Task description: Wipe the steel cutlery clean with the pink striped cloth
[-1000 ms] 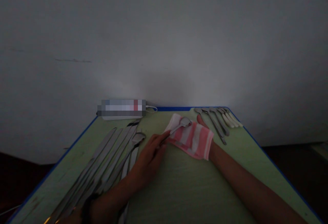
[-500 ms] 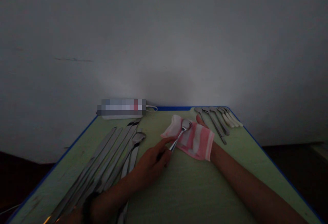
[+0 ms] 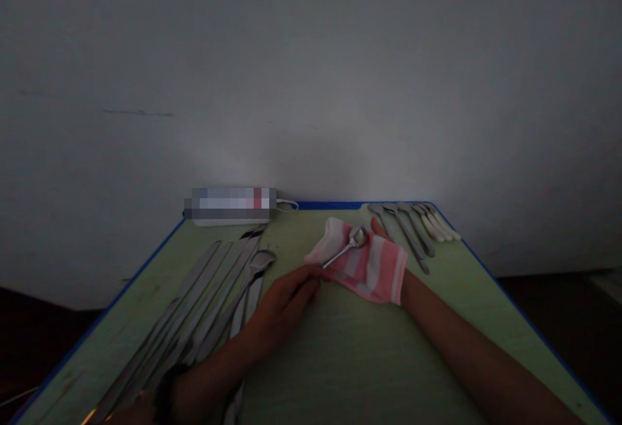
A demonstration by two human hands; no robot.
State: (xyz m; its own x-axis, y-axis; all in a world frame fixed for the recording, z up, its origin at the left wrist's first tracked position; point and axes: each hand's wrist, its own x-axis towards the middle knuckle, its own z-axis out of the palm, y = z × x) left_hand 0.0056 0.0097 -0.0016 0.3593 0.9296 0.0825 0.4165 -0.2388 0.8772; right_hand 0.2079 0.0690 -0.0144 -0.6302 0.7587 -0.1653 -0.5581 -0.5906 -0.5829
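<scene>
My left hand [image 3: 291,298] pinches the handle end of a metal spoon [image 3: 358,237]. The spoon slants up to the right, and its bowl rests on a pink-and-white striped cloth [image 3: 374,269]. That cloth lies spread across my right hand [image 3: 381,229], which carries it. Only the stretched-out thumb shows beyond the far edge of the cloth; the other fingers are hidden by it. Under and beside my left forearm lie several long metal utensils [image 3: 208,282]. One of them, with a spoon bowl [image 3: 263,260], lies nearest my left hand.
At the back right of the green table [image 3: 335,360] lies a row of metal spoons [image 3: 411,227], with several white-handled pieces [image 3: 435,224] beside them. A pixelated white box [image 3: 230,208] with a white cable [image 3: 289,203] stands at the back left, against the wall [image 3: 315,88].
My left hand has shifted slightly left and down along the handle. The spoon has turned, now lying at a flatter slant with its bowl a little further right. The cloth has barely moved.
</scene>
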